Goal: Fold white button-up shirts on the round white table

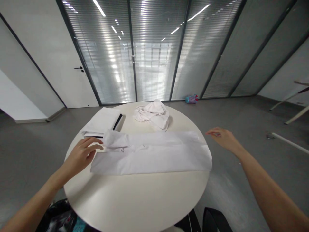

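I am looking down at a round white table point(135, 199) with a white garment point(149, 153) folded into a long band across its middle. A small tag on the cloth near its left end carries dark marks, but they are too small and blurred for me to read.

My left hand point(80, 156) is resting at the left end of the folded garment, fingers loosely spread and slightly curled, fingertips touching the cloth's turned-over corner; it is gripping nothing. My right hand point(220, 137) is hovering just beyond the garment's right end, off the table's edge, palm down with the fingers relaxed and open, holding nothing and touching nothing.

Behind the garment's left end a flat folded white piece with a black edge point(103, 122) is lying on the table. Behind the garment's middle a crumpled white cloth point(153, 114) is sitting in a heap. Far behind the garment, on the grey floor by the glass wall, a small pink and blue container point(191, 98) is lying on its side; I cannot tell what it holds. Below the garment, at the table's near-left edge, a dark bag point(60, 217) is showing, its contents unclear.
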Demonstrator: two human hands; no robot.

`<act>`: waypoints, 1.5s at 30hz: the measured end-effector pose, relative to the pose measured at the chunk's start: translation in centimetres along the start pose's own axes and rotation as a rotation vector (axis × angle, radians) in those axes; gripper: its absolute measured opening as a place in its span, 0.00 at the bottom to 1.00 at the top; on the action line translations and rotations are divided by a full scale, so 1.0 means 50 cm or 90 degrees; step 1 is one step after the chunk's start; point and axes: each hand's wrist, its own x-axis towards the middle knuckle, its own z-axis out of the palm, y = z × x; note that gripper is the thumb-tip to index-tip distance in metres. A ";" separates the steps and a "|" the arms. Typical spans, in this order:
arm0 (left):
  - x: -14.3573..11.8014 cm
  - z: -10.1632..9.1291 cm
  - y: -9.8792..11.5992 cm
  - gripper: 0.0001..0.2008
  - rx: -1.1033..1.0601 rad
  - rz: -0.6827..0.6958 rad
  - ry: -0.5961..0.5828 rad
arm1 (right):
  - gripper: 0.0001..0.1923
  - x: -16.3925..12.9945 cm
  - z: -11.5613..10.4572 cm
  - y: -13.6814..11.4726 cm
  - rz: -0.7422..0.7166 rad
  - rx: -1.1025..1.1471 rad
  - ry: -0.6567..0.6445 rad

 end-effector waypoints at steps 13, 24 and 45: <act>0.159 0.148 0.242 0.24 -0.050 -0.032 -0.356 | 0.12 0.042 0.122 -0.367 -0.191 0.105 -0.572; 0.045 0.040 0.328 0.14 -0.383 0.052 -0.472 | 0.09 0.078 0.220 -0.343 -0.301 -0.133 -0.419; 0.061 0.186 0.213 0.09 -0.169 -0.238 -0.201 | 0.34 0.151 0.295 -0.428 -0.464 -0.009 -0.490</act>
